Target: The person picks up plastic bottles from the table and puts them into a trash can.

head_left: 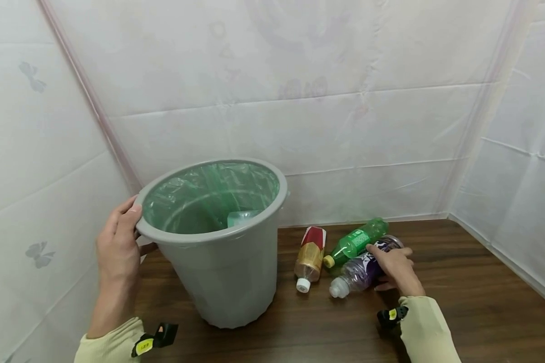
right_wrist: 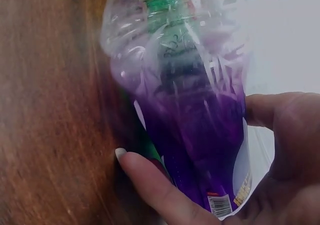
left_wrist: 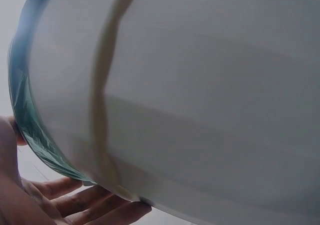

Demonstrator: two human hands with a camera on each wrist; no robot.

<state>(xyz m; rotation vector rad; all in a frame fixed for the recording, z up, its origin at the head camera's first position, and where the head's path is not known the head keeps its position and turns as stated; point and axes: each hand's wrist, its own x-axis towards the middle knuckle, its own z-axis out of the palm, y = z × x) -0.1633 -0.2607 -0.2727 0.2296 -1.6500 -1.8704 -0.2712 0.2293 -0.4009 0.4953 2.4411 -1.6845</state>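
Note:
My left hand grips the rim of a grey trash bin, the thumb over the edge and the fingers against the outer wall. The bin leans a little toward that hand. A green plastic bag lines it, and a pale clear item shows inside. My right hand holds a clear plastic bottle with a purple label, thumb on one side and fingers on the other. The bottle lies low at the table. Touching or close behind it is a green plastic bottle with a yellow cap.
A bottle with a red and gold label and white cap lies between the bin and the green bottle. The dark wooden table is bounded by whitish sheet walls at the back and sides.

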